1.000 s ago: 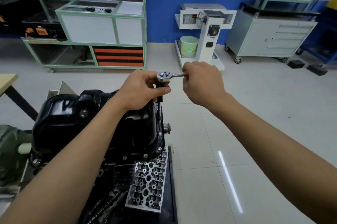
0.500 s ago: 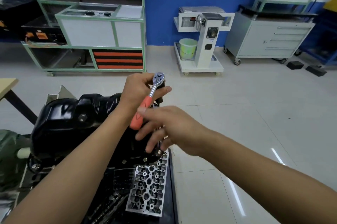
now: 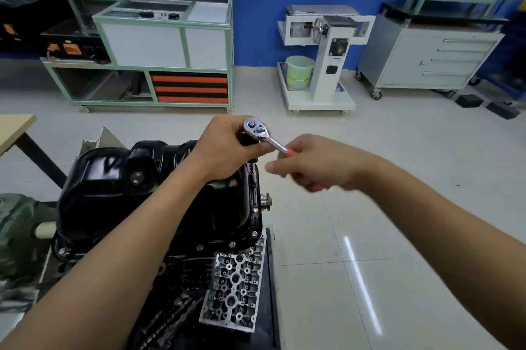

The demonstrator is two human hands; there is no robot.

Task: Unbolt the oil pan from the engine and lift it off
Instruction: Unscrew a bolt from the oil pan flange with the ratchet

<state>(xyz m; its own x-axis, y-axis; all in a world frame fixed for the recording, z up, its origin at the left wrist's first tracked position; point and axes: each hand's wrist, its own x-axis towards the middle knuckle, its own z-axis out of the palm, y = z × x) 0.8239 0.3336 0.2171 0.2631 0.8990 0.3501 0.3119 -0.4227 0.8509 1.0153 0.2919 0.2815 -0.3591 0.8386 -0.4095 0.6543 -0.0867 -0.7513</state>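
A glossy black oil pan sits bolted on top of the upturned engine at lower left. A chrome ratchet with an orange handle stands on a socket extension that reaches down to the pan's right flange. My left hand wraps the ratchet head and the top of the extension. My right hand, blurred, is closed around the orange handle, which points right and toward me. Several flange bolts show along the pan's near and right edge.
A wooden table corner juts in at the left. A green-framed training bench, a white engine stand with a green bucket, and a grey drawer cabinet line the far wall. Tiled floor spreads to the right.
My right hand swung the ratchet handle from pointing right, round toward me over the pan, then back out to the right. My left hand stayed on the ratchet head.
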